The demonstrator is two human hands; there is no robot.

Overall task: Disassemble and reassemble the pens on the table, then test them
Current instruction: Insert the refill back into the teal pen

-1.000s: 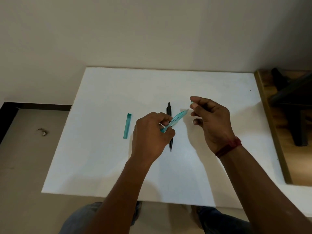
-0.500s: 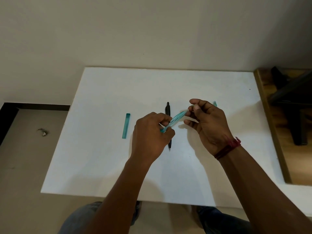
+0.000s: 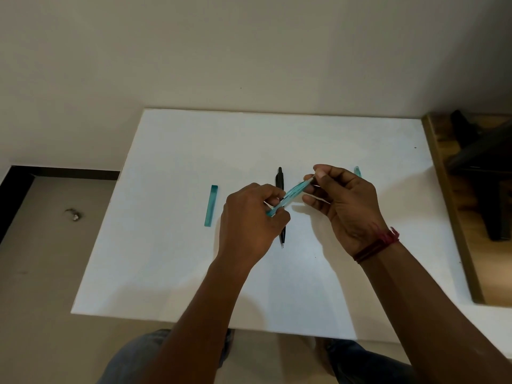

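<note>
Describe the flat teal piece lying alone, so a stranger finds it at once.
On the white table, look left of the left hand. The teal strip lies flat and untouched, unlike the held teal barrel and the black pen.

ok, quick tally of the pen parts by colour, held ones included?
Teal: 3 (teal barrel held by left hand and right hand; teal cap lying on the table; small teal piece beyond the right hand)
Black: 1 (black pen lying on the table)
Total: 4
</note>
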